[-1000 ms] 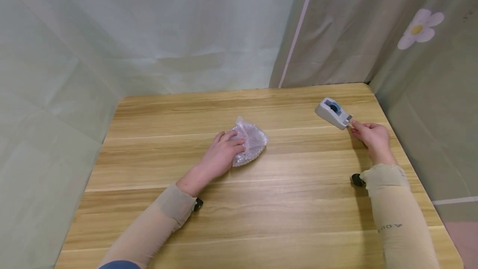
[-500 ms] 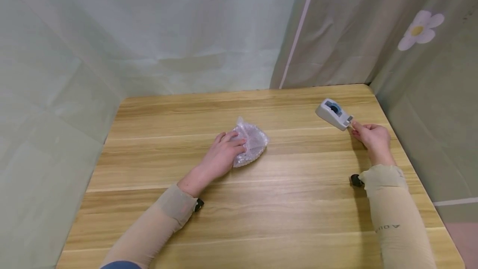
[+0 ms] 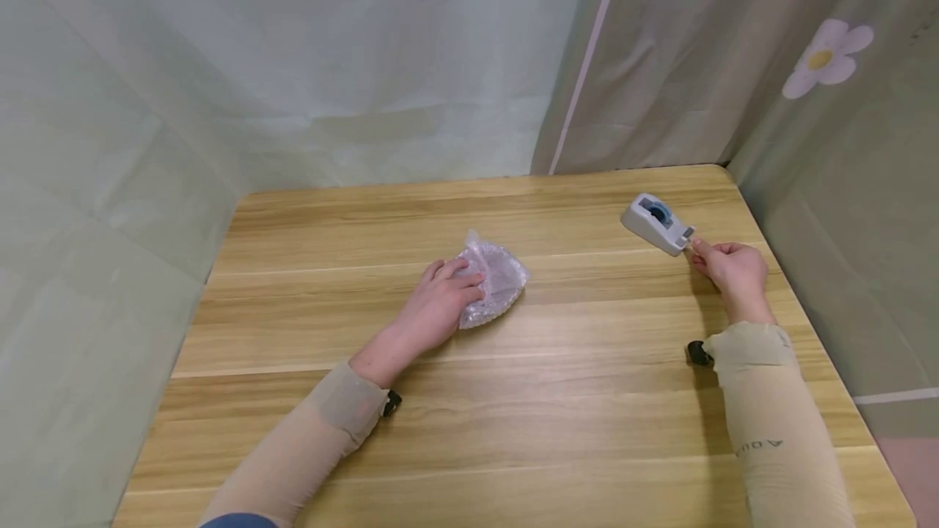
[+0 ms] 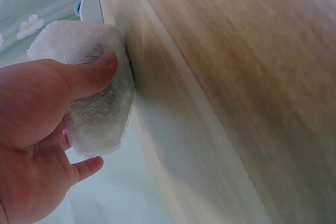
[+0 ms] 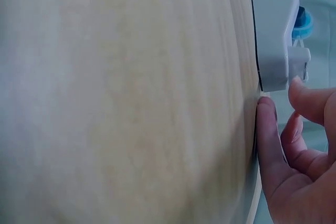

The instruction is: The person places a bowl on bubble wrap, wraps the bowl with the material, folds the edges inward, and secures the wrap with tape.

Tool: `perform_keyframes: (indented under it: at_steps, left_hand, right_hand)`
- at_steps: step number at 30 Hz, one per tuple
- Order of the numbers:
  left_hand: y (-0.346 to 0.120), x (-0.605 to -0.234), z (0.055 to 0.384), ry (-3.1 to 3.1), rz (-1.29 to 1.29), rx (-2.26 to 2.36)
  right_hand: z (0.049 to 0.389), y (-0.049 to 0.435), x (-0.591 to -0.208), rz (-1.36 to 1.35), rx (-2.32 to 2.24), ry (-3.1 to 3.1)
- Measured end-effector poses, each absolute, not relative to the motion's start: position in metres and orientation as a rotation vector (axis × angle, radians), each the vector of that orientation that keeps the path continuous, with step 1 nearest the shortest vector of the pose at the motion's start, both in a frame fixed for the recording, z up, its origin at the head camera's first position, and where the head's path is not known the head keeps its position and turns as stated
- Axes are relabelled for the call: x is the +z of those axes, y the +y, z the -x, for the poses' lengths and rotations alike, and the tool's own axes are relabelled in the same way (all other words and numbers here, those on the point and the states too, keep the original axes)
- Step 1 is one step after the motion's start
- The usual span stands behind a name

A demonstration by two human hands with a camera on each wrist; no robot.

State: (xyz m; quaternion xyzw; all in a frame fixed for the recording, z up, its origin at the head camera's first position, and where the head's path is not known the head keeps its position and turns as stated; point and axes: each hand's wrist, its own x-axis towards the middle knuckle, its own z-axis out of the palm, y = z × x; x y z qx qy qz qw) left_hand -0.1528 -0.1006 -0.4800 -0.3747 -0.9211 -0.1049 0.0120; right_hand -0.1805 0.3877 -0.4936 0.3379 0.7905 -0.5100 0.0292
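Observation:
My left hand (image 3: 436, 304) grips a bubble-wrapped bundle (image 3: 502, 271) near the middle of the table, its fingers spread over the left side. The left wrist view shows the thumb (image 4: 100, 72) pressed along the wrap; a dark, ribbed shape shows faintly through it. At the right, a grey-white tape dispenser (image 3: 649, 224) with a blue core stands on the table. My right hand (image 3: 734, 271) is at its cutter end. In the right wrist view the thumb tip (image 5: 296, 85) meets the cutter, with another fingertip low by the base. I cannot tell whether they pinch tape.
The wood-grain table (image 3: 557, 430) is enclosed by pale curtains (image 3: 381, 63) behind and at both sides; the right one has a flower print (image 3: 827, 58). Black wrist cameras sit at both sleeve cuffs.
Both hands, the wrapped bundle and the dispenser keep nearly the same places; the right forearm has shifted very slightly to the left.

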Motion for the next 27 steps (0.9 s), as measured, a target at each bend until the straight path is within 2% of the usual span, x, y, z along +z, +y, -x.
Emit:
perform_keyframes:
  at_steps: [11,27]
  left_hand:
    - [-0.1004,-0.4796,0.1525,-2.889,1.164,-0.310]
    - [-0.0994,-0.4806,0.1523,-2.904,1.158,-0.292]
  right_hand:
    - [0.1812,0.3850,-0.4887,-1.034,-1.375,2.555]
    - [0.1777,0.3886,-0.4973,-0.994,-1.342,2.667]
